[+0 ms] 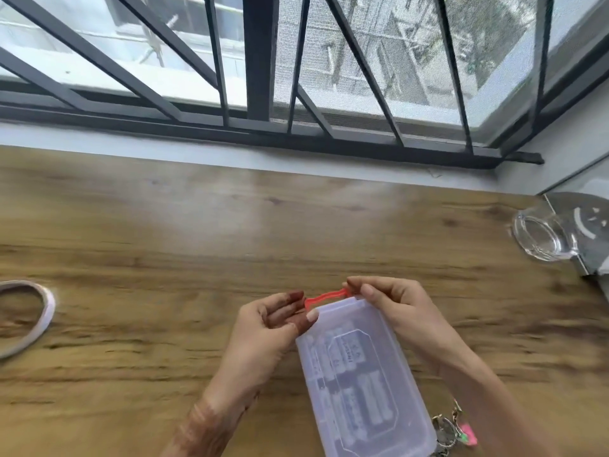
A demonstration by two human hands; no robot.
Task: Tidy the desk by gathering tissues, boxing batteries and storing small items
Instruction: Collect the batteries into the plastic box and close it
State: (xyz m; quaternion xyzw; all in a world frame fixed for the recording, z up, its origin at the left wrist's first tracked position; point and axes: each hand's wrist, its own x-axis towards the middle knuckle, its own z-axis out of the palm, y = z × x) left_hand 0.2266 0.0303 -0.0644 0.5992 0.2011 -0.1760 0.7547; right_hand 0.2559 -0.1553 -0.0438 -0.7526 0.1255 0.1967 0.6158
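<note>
Above battery box (pixel 362 374) on desk (pixel 164 242); left hand (pixel 273 321), right hand (pixel 389 301) pinch red band (pixel 326 296) stretched between.

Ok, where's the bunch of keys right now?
Head view, bottom right: the bunch of keys lies on the desk, beside the near right corner of the battery box.
</note>
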